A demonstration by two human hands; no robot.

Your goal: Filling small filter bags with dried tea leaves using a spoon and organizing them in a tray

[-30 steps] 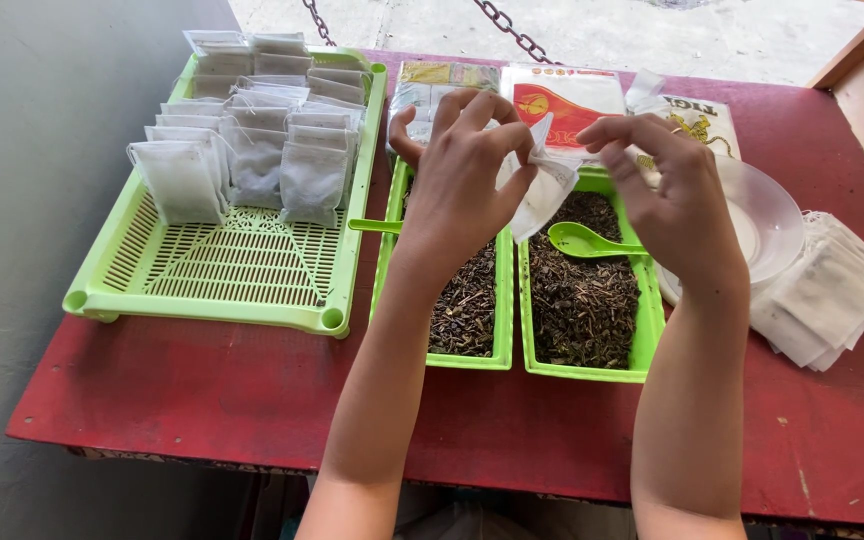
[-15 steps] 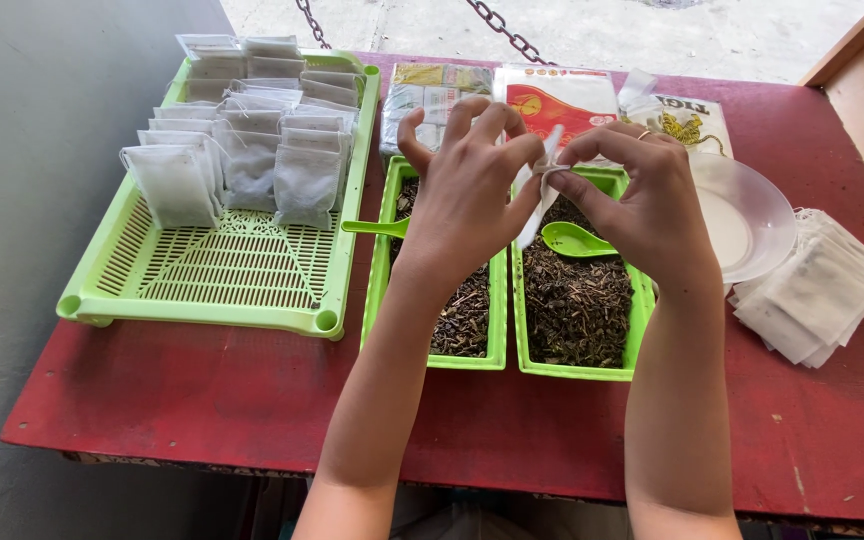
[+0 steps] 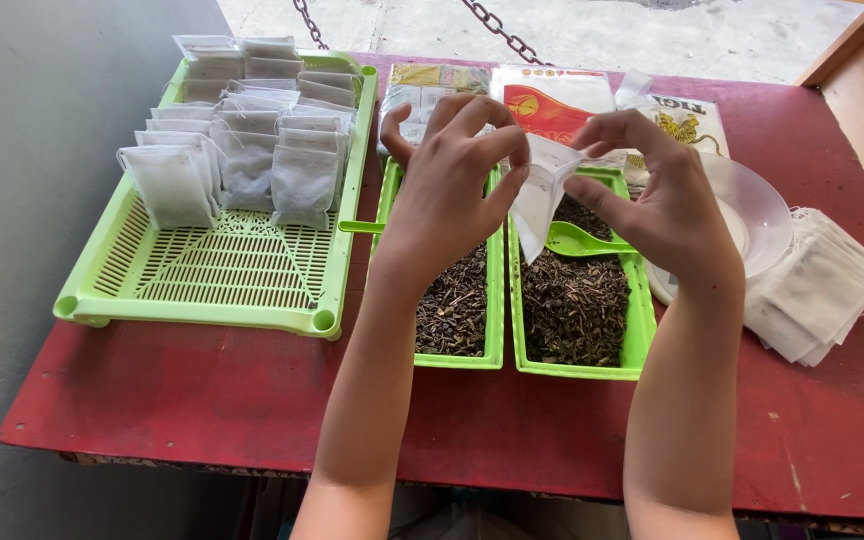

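My left hand and my right hand together pinch a small white filter bag at its top, above two narrow green trays filled with dark loose tea leaves. A green plastic spoon lies on the leaves in the right tray, just under the bag. A second green spoon handle sticks out left of my left wrist.
A large green slotted tray at the left holds several upright filled white bags. A stack of flat white bags lies at the right beside a clear plate. Printed packets lie at the back of the red table.
My hands have shifted on the bag and drawn a little closer together. The bag now hangs lower from my fingertips above the right tray.
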